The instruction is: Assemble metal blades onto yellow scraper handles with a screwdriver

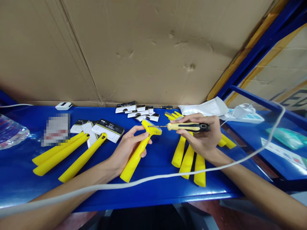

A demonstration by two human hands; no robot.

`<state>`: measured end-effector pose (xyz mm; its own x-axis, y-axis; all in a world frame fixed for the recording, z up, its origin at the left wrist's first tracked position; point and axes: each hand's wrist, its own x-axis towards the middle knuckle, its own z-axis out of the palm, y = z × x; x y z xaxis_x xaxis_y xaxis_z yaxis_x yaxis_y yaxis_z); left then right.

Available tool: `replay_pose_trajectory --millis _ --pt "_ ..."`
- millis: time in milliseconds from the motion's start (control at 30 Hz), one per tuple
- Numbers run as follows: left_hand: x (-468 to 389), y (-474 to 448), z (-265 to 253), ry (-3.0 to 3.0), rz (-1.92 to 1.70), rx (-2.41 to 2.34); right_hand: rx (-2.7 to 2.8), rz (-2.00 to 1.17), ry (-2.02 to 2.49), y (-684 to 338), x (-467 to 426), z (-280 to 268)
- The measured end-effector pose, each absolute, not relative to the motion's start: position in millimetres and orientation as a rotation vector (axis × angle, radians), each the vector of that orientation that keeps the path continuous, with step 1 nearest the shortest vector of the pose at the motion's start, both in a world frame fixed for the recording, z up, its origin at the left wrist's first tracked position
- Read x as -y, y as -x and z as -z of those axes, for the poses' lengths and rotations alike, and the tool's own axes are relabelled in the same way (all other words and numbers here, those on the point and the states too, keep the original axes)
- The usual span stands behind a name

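Observation:
My left hand (130,142) is closed round the neck of a yellow scraper (135,156), its handle slanting down towards the bench's front edge. In my right hand (203,137) is a screwdriver (185,127) with a cream and black handle, lying almost level. Its thin shaft points left across the scraper's head, and the tip is at or very near it; contact is hard to make out. Several more yellow scrapers (188,159) lie under and beside my right hand, their heads partly hidden. Left of my left hand, yellow scrapers (82,158) rest with their heads under printed cards (107,129).
A white cable (153,177) hangs across the view in front of both forearms. At the back of the blue bench (153,191) lie more cards (139,110), another screwdriver (166,107), a white bag (203,108) and a power strip (249,117). Cardboard (144,51) stands behind.

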<state>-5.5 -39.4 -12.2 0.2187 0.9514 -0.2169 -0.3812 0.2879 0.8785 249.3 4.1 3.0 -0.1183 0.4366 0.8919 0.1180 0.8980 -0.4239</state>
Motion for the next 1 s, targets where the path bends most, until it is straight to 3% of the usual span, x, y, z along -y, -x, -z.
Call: replay_pose_trajectory --millis 300,467,667,867,1000 --pt "37.7 6.7 13.8 -0.763 -1.084 -0.887 1.768 -0.437 0.472 -248.0 6.7 -6.2" --pt "39.2 6.7 16.7 -0.818 -1.08 -0.889 1.701 -0.298 0.548 -248.6 5.5 -7.3" --pt "40.1 6.4 12.7 -0.798 -1.081 -0.904 1.694 -0.523 0.533 -247.8 5.4 -6.5" --pt "40.6 6.2 13.1 -0.782 -1.104 -0.9 1.673 -0.255 0.642 -249.4 4.6 -6.2" --pt "41.6 5.8 12.3 -0.789 -1.108 -0.892 1.677 -0.485 0.541 -248.0 5.5 -7.6"
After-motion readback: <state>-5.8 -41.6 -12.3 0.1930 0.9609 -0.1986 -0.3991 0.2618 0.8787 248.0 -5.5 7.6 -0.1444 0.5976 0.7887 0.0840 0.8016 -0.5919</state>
